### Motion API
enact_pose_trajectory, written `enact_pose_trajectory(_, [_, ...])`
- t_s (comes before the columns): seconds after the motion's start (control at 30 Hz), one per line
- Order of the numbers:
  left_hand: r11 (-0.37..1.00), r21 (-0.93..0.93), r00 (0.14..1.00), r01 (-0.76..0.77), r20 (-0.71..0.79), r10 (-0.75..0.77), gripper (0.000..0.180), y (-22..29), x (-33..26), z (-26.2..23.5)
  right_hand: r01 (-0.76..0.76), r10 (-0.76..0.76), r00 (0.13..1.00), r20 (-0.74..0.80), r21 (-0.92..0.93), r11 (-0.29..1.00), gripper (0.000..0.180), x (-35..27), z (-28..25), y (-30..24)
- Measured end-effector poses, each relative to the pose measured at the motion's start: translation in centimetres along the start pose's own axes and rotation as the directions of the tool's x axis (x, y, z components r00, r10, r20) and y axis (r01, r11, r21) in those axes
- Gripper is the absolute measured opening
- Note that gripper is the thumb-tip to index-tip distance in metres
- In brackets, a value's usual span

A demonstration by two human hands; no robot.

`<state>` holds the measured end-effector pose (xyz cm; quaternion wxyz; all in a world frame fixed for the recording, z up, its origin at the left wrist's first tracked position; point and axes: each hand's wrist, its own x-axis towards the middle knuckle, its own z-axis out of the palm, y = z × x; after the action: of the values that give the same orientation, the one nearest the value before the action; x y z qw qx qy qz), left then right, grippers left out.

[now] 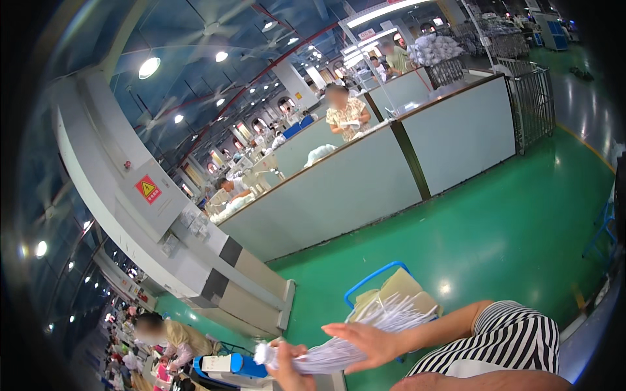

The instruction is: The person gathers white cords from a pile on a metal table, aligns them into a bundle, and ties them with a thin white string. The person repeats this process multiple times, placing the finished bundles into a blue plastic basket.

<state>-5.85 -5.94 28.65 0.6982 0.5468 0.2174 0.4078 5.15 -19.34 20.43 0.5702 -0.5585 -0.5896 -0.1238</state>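
Observation:
A bundle of thin white cords lies across my hands at the lower middle. My left hand is closed around it near its gathered end. My right hand rests against the bundle, its fingers stretched out and holding nothing. Beyond the right hand, more loose white cords fan out over a tan sheet or pad on a blue-framed chair or cart. Whether these cords belong to the held bundle is hidden behind my right hand.
A blue-and-white machine stands by my left hand. A thick pillar rises beyond it. Past the green floor runs a long grey partition, with people working behind it. A metal cage cart stands far right; another person sits lower left.

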Motion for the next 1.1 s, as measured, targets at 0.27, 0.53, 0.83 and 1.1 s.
enact_pose_trajectory(0.27, [0.972,-0.198,0.952,0.126,0.301,-0.062,0.054,-2.0,-1.2,4.4,-0.465,0.375,0.881,0.288,0.381,0.799,0.04,-1.3,1.1,2.0])
enact_pose_trajectory(0.53, [0.916,-0.181,0.597,0.358,0.799,-0.076,0.091,-5.2,2.1,0.4,-0.641,0.128,0.768,0.628,0.754,0.143,0.034,-0.9,-0.8,2.0])
enact_pose_trajectory(0.83, [0.993,-0.093,0.615,0.066,0.788,0.034,0.039,-5.5,2.1,0.6,-0.727,-0.024,0.682,0.731,0.682,0.081,0.037,-0.8,0.1,2.8])
enact_pose_trajectory(1.1, [0.913,-0.408,0.867,0.013,0.459,0.193,0.017,-0.9,1.2,0.7,-0.625,0.146,0.665,0.733,0.439,0.646,0.039,-7.9,3.6,9.3])
